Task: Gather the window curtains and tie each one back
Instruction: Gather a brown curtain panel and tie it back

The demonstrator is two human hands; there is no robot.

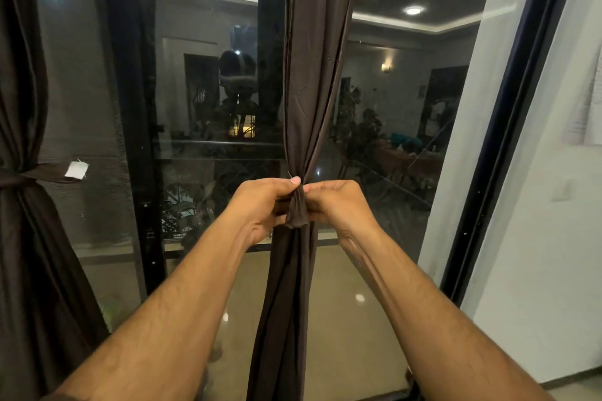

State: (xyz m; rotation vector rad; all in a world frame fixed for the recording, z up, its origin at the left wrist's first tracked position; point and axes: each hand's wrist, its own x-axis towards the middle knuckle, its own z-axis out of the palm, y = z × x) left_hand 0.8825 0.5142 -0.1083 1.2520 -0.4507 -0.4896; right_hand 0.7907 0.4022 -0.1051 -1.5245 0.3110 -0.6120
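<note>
A dark brown fabric curtain [306,75] hangs gathered into a narrow column in front of the middle of the dark glass window [391,107], bunched tightest where both hands meet on it. There a short brown fabric tie [295,210] wraps the bundle, its loose end hanging down between the hands. The left hand [260,208] has its fingers curled round the tie and the bundle from the left side, thumb pressed on top. The right hand [338,205] pinches the same tie from the right side, fingers curled in against it. Both bare forearms reach up from the bottom edge of the view.

At the window's left edge hangs a second dark brown curtain [26,238], already cinched at its middle by a brown band [35,174] carrying a small white tag [77,170]. The black window frame [508,127] runs down the right side, with a white wall [553,238] beyond it. The glass reflects ceiling lights and a room.
</note>
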